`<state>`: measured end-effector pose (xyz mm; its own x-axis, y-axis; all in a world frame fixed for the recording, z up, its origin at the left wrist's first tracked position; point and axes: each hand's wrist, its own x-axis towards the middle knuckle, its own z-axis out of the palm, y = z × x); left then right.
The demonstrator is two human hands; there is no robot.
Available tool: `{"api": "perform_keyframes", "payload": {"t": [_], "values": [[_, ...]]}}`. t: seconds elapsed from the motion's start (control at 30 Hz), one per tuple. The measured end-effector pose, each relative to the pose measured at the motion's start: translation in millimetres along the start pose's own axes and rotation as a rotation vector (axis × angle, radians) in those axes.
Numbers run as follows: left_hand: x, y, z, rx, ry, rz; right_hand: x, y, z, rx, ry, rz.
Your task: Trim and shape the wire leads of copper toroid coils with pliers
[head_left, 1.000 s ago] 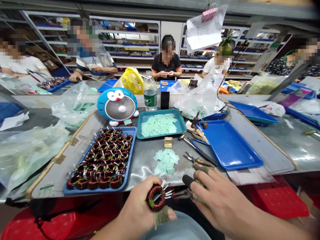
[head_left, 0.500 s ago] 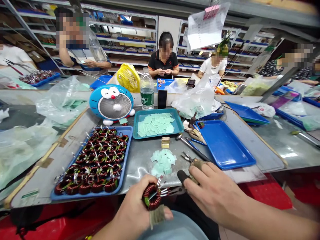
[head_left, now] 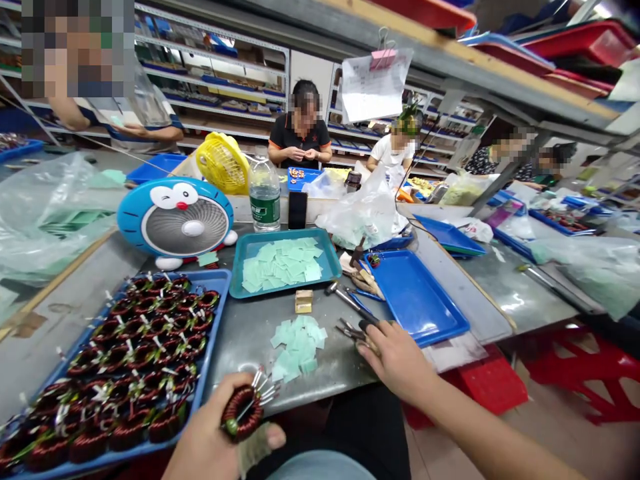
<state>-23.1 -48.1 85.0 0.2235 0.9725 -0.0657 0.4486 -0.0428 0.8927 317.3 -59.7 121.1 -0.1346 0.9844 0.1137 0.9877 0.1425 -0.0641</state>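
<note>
Coil (head_left: 244, 411) clasped in left hand (head_left: 207, 427), left of paper pile (head_left: 299, 347)! Right of pile, right hand (head_left: 397, 360) curls over pliers (head_left: 359, 336), grip unclear.

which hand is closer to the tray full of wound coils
Left. The left hand, its grip on a single coil, is just right of the tray's near end; the right hand is farther right, at the pliers.

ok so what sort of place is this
Probably a factory workshop: rows of wire-wound rings fill a tray, several people sit beyond the bench, and stocked shelves stand behind them.
</note>
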Motion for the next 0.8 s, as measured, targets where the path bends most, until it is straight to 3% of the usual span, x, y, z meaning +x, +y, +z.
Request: {"api": "perform_keyframes", "payload": {"t": [0.1,0.2,0.37,0.5,0.63,0.8], "values": [[1.1,12.0,14.5,-0.132,-0.067,-0.061,21.1,8.2,43.9,-0.035,0.056,0.089],[1.1,25.5,33.7,-0.284,-0.049,-0.139,45.0,4.3,71.6,-0.036,0.100,0.128],[4.5,30.0,48.0,-0.435,0.007,-0.209,74.5,12.6,74.3,0.002,0.158,0.165],[8.2,35.4,40.6,-0.414,-0.063,-0.167,42.3,19.7,66.6,0.094,0.120,0.165],[14.1,49.6,33.7,-0.379,-0.120,-0.151,-3.4,20.2,78.9,0.174,-0.002,0.211],[20.9,50.6,28.8,-0.379,-0.182,-0.075,-2.5,34.4,81.1,0.352,-0.116,0.312]]}}
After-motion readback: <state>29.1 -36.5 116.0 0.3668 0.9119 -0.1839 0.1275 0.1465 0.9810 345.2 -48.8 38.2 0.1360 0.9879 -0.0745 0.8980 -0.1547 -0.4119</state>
